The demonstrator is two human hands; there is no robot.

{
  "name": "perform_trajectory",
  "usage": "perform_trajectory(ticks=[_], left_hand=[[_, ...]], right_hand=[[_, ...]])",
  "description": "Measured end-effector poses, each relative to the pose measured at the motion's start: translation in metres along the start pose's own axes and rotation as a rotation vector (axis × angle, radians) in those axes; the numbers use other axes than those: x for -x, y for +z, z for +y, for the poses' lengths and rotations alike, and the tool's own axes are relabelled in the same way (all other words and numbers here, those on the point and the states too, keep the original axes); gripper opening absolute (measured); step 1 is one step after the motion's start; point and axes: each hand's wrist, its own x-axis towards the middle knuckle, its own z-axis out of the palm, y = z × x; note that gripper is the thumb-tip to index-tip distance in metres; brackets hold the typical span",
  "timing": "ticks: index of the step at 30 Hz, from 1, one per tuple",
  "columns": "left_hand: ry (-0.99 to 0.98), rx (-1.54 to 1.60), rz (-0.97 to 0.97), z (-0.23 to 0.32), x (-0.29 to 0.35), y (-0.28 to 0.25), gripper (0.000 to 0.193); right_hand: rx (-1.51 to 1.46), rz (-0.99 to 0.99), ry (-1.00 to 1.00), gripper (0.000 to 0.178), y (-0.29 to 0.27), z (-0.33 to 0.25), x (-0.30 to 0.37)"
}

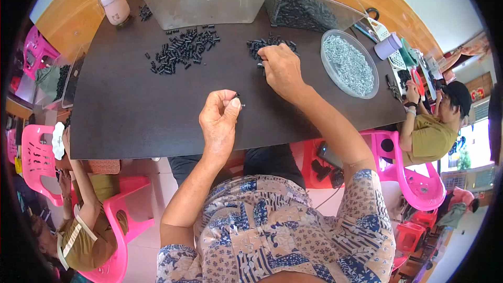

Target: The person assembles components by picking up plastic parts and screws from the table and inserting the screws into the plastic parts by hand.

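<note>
The step in hand seems to be fetching from the smaller black pile [255,46], near the far edge of the tabletop [131,110], where the right hand [284,71] reaches in with bent fingers. Toward the near edge, the left hand [217,120] pinches a small black piece [238,95] between thumb and forefinger, a bright metal bit [243,105] beside the thumb. The next move appears to call for separating one piece with the right fingertips while that pinch holds steady. Whether the right fingers grip anything cannot be told; their tips merge with the pile, partly covered by the hand. The left piece is mostly hidden, its shape unclear.
</note>
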Motion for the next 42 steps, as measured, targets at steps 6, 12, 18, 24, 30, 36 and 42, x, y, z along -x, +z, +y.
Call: perform_trajectory(ticks=[6,12,18,24,30,36,42], left_hand=[[-0.031,-0.002,0.006,0.005,0.0,-0.001,0.014],[-0.029,0.012,0.028,0.002,-0.003,0.002,0.013],[-0.011,-0.029,0.031,0.0,-0.004,0.006,0.012],[-0.022,0.009,0.053,0.0,-0.002,0.002,0.012],[-0.052,0.067,0.054,0.002,-0.003,0.0,0.013],[-0.034,0.121,0.085,0.004,0.002,0.0,0.012],[-0.05,0.144,0.08,0.005,0.002,-0.005,0.013]], right_hand=[[-0.108,0.014,0.071,0.01,-0.019,-0.002,0.002],[-0.538,-0.142,0.316,0.012,-0.034,-0.05,0.026],[-0.191,-0.1,0.102,0.014,-0.016,-0.044,0.035],[-0.171,-0.078,0.118,0.017,-0.012,-0.041,0.033],[-0.262,-0.091,0.124,0.019,-0.016,-0.046,0.036],[-0.233,-0.129,0.008,0.019,-0.004,-0.043,0.026],[-0.355,-0.076,0.11,0.018,-0.011,-0.055,0.032]])
